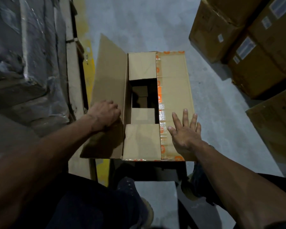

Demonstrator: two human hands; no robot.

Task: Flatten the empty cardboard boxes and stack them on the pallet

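The cardboard box (155, 104) stands on the concrete floor (139, 22) right in front of the person, top half open, and everything else sits around it. The left hand (104, 114) is on the box's long left flap (106, 90), which is swung outward and up; the fingers are curled down against the cardboard, though whether they actually grip the flap's edge I cannot tell from here. The right hand (185, 129) lies flat on the box's right flap (175, 96), fingers straight and spread, palm pressing on the cardboard. That right flap is folded down over the opening and carries a strip of orange-printed tape (160, 103) along its inner edge. Between the two long flaps, a short end flap (142, 66) lies folded in at the far end and another short flap (141, 141) at the near end. Through the dark gap between them, some smaller brown cardboard shapes show inside; what they are is unclear. To the left of the box rises a stack wrapped in plastic film (23, 55), with a yellow line (89, 66) on the floor beside it. To the right of the box and beyond it, sealed brown cartons (238, 38) with white labels are piled up. Just this side of the box, the person's dark trousers and shoes (149, 210) show.
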